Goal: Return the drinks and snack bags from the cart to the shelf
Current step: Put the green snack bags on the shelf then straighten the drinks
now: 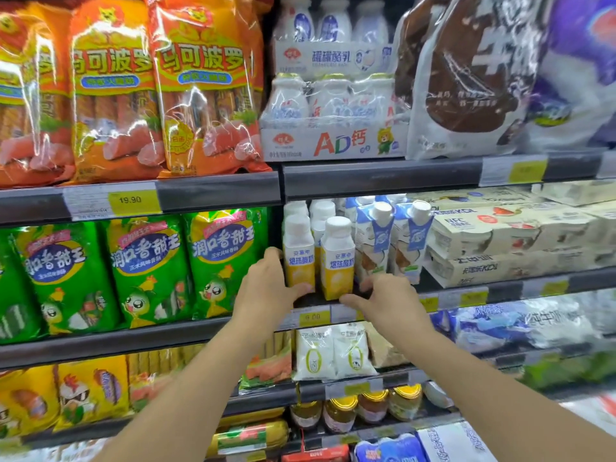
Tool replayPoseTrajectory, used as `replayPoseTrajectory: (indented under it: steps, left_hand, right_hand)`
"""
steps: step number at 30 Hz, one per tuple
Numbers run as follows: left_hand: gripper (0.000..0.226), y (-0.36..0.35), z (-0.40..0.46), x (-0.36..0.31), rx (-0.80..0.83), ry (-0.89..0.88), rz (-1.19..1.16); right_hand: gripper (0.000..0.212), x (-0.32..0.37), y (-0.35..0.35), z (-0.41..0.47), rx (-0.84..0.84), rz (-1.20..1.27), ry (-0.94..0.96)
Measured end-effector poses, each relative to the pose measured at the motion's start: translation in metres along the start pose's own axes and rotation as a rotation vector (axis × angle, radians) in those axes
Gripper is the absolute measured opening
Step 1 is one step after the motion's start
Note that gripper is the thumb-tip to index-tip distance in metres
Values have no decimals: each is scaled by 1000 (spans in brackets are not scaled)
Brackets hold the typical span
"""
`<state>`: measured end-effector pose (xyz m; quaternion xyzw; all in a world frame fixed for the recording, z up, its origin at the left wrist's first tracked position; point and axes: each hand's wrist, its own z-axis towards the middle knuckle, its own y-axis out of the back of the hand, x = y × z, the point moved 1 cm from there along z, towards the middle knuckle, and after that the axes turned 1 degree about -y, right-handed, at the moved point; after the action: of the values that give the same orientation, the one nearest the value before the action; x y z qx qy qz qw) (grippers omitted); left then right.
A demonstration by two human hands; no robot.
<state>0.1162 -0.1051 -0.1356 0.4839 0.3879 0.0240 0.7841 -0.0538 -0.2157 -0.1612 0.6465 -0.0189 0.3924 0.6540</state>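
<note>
Two yellow-and-white drink bottles stand side by side at the front of the middle shelf point(383, 181). My left hand point(266, 290) holds the left bottle point(299, 258), fingers round its left side and thumb across its lower front. My right hand point(383, 300) reaches in from the right with its fingers extended. Its thumb tip touches the base of the right bottle point(337, 261), and its fingers lie beside that bottle's right side. More white-capped bottles stand behind these two. The cart is not in view.
Blue-and-white cartons point(375, 238) stand right of the bottles, then stacked cream boxes point(500, 241). Green snack bags point(146, 268) fill the shelf to the left, orange sausage bags point(200, 85) sit above, and milk multipacks point(333, 128) are at the upper middle. Jars point(343, 413) and pouches are below.
</note>
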Motion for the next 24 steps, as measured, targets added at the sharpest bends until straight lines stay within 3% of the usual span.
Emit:
replayPoseTrajectory:
  steps: [24]
  left_hand:
    - [59,-11,15,5,41,10,-109]
  right_hand:
    - [47,21,-6,10,24,-108,-2]
